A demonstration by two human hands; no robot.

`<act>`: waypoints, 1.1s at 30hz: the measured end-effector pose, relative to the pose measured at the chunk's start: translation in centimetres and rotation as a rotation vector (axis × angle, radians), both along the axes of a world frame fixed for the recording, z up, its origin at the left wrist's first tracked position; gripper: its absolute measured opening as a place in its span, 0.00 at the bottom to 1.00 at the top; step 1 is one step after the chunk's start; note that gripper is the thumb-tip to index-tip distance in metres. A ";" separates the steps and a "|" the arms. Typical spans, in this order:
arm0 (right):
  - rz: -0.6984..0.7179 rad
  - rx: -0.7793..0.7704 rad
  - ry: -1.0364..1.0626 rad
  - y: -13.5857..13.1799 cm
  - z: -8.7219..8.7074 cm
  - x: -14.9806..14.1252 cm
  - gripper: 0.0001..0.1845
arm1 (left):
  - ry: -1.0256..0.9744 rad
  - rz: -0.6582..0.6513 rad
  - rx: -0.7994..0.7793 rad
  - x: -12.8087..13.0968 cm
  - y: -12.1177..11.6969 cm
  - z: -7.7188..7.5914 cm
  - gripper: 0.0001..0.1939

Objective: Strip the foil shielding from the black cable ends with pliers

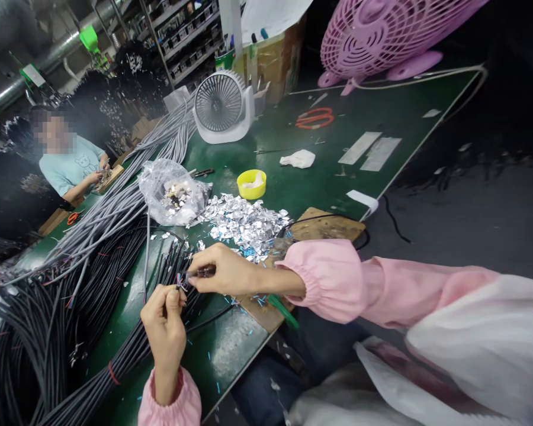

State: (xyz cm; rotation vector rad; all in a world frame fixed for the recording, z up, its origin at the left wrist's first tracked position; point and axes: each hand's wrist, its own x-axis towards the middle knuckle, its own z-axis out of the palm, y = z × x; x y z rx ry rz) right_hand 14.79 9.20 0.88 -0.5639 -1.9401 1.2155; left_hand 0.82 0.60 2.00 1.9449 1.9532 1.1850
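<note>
My left hand [165, 325] is closed, pinching the end of a black cable, with thin coloured wires [180, 280] fanned out above the fingertips. Close beside it, my right hand [224, 269] is closed on a small dark tool [204, 271], its tip hidden by the fingers and the wires. Which kind of tool it is I cannot make out. Below and left of the hands runs a bundle of black cables [128, 354] tied with a red band [114, 373]. A heap of silvery foil scraps and blue bits [249, 223] lies just beyond my right hand.
Grey cables [115, 204] stretch along the green table [288, 127]. A plastic bag of scraps [175, 192], a yellow dish [251, 190], a white fan [222, 106], orange-handled scissors [314, 118] and a pink fan [382, 35] stand around. Another person [73, 157] works across the table.
</note>
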 end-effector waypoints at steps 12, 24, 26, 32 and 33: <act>-0.012 -0.045 0.123 0.1 0.5 0.3 0.06 | -0.047 -0.008 -0.076 0.1 0.0 -0.2 0.12; 0.009 -0.177 0.041 -0.1 -0.1 -0.3 0.08 | -0.122 0.109 0.065 1.3 0.4 -0.6 0.13; 0.061 -0.232 0.038 0.0 -0.4 -0.4 0.09 | -0.189 0.096 0.057 1.2 0.3 -0.6 0.11; -0.034 -0.186 0.000 0.2 -0.1 -0.3 0.13 | -0.375 0.209 0.083 1.1 0.3 -0.4 0.10; -0.055 -0.172 -0.011 0.1 0.1 -0.2 0.16 | -0.393 0.226 0.091 1.1 0.3 -0.3 0.11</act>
